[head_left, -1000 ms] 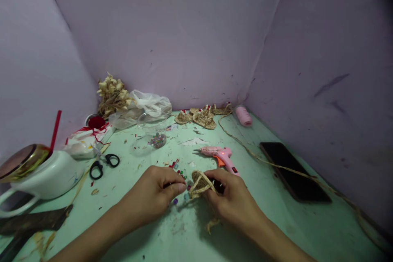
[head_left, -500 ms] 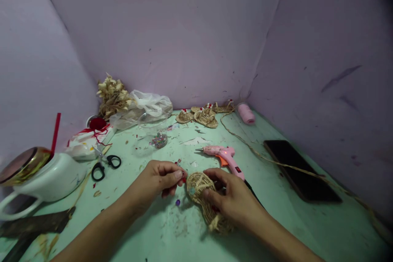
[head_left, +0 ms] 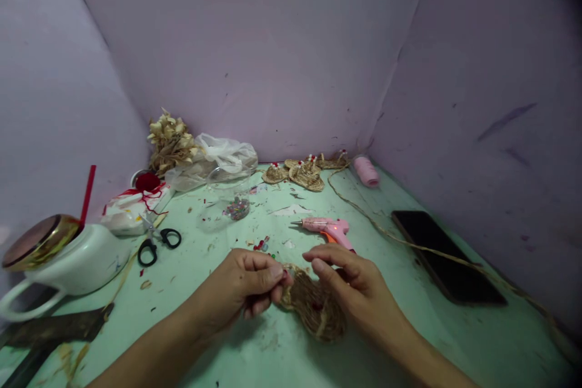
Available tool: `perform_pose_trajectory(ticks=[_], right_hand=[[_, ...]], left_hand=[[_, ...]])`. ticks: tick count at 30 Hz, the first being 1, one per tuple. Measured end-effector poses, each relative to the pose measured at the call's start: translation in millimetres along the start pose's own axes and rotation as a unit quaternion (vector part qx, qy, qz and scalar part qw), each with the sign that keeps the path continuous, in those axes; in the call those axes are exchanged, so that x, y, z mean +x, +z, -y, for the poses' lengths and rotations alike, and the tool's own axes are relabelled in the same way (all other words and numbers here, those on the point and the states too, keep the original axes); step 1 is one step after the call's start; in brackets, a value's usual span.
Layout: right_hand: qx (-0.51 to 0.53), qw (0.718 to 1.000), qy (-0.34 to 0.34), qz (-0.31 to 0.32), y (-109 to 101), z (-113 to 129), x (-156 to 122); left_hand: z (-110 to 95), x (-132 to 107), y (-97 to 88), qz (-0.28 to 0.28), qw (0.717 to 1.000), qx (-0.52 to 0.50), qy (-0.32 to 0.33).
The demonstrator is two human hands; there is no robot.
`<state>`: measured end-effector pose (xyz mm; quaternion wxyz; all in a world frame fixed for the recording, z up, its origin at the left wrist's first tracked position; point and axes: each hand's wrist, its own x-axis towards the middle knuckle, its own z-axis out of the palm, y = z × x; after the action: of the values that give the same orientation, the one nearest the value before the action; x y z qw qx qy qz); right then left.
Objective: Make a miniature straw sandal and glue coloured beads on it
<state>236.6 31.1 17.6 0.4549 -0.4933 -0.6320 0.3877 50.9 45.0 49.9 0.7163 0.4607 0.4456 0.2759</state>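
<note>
A small woven straw slipper (head_left: pixel 313 303) lies on the table between my hands, with a dark red spot near its middle. My left hand (head_left: pixel 254 282) is closed in a pinch at the slipper's far left end. A bit of red, apparently a bead (head_left: pixel 286 276), shows at its fingertips. My right hand (head_left: pixel 352 282) hovers over the slipper's right side, fingers loosely bent and thumb apart from the forefinger, with nothing visible between them. Several loose beads (head_left: pixel 261 245) lie just beyond my left hand. Behind my right hand rests a pink glue gun (head_left: pixel 325 227).
At the left are scissors (head_left: pixel 157 245), a white cup (head_left: pixel 82 260) and a dark blade (head_left: pixel 59 324). A bead container (head_left: pixel 236 209) and finished slippers (head_left: pixel 307 177) stand farther back. On the right, twine (head_left: pixel 386 231) crosses a phone (head_left: pixel 445 260) near a pink spool (head_left: pixel 366 171).
My left hand has moved right, up to the slipper's end. My right fingers have lifted off the slipper's far part. The purple bead on the table is no longer visible.
</note>
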Motion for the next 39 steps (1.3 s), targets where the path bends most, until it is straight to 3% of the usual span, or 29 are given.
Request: perform_pose_trajectory(ticks=[5, 12, 16, 21, 27, 31, 34, 39], right_hand=[[0.194, 0.972, 0.103, 0.089, 10.3, 8.7, -6.7], [0.23, 0.97, 0.021, 0.074, 11.5, 15.5, -8.3], [0.255, 0.965, 0.016, 0.066, 11.4, 20.0, -10.5], [0.309, 0.944, 0.088, 0.077, 14.0, 19.6, -14.0], [0.324, 0.932, 0.141, 0.087, 12.0, 18.6, -13.3], [0.332, 0.933, 0.135, 0.025, 2.9, 14.0, -7.6], [0.327, 0.938, 0.116, -0.03, -4.7, 8.2, -0.1], [0.19, 0.973, 0.117, -0.061, -7.9, 3.8, 13.4]], left_hand=[[5.1, -3.6, 6.2, 0.041, 0.998, -0.013, -0.036], [9.5, -0.8, 7.3, 0.028, 1.0, -0.01, -0.005], [12.8, -1.5, 10.6, 0.02, 1.0, 0.006, 0.001], [13.1, -3.8, 21.1, -0.027, 0.994, 0.078, 0.068], [4.7, -10.6, 27.6, -0.091, 0.96, 0.21, 0.163], [5.1, -10.5, 17.9, -0.162, 0.936, 0.277, 0.146], [16.9, -5.4, 9.6, -0.201, 0.924, 0.308, 0.104], [44.2, 5.2, 9.6, -0.215, 0.922, 0.31, 0.089]])
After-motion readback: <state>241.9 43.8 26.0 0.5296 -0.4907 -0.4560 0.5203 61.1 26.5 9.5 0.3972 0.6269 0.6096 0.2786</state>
